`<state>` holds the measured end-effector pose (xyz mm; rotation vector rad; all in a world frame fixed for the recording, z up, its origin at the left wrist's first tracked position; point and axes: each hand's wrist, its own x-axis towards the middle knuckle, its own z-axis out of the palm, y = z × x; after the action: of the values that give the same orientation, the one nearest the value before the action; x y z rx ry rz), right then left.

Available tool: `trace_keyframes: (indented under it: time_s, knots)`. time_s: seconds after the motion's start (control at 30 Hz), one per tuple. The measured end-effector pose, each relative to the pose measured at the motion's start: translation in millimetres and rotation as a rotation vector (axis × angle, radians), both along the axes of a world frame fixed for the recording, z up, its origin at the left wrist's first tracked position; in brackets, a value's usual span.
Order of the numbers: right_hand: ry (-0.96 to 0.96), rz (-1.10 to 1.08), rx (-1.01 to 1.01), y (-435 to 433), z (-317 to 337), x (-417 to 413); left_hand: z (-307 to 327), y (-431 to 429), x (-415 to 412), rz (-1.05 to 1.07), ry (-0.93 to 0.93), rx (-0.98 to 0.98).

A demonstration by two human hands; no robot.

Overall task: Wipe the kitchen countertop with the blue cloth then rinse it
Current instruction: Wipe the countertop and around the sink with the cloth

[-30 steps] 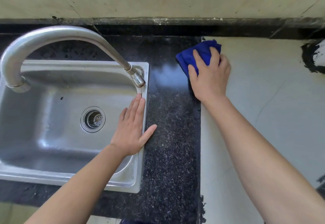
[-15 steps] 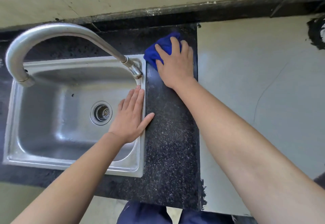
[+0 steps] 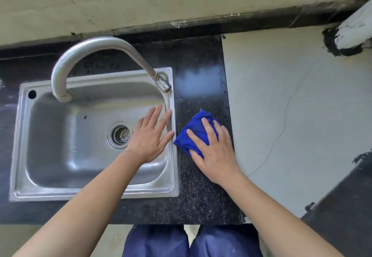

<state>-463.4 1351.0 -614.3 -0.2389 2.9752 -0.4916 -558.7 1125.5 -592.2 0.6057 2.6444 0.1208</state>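
Now we face the dark worktop (image 3: pixel 201 186) right of the sink (image 3: pixel 94 193). Just beside the sink's right rim lies the bunched blue cloth (image 3: pixel 194 129), its long axis slanting away from that rim at the far end. Our right hand (image 3: pixel 216 154) presses it down, grip spread, fingers straight. Our left hand (image 3: pixel 153 135), fingers spread, touches the rim.

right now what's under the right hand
The blue cloth lies under the right hand, on the black counter. Its far and left edges show; the part beneath the palm and fingers is covered.
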Motion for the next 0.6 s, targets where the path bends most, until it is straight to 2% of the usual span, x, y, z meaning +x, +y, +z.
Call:
trace_keyframes:
  time_s: [0.1,0.3,0.5,0.6]
  knots:
    - [-0.034,-0.121,0.063,-19.0,6.5,-1.2,8.0,-19.5,-7.3,0.024,0.018,-0.004]
    - [-0.131,-0.638,0.053,-110.9,26.2,-14.1,21.9,-106.4,-9.1,0.11,0.013,0.059]
    - [-0.036,-0.724,-0.07,-158.7,62.5,-33.3,33.0,-214.5,-19.7,0.119,0.02,0.124]
    - [-0.032,-0.645,-0.126,-203.3,72.7,-52.3,34.7,-244.9,-32.3,0.126,0.033,0.134]
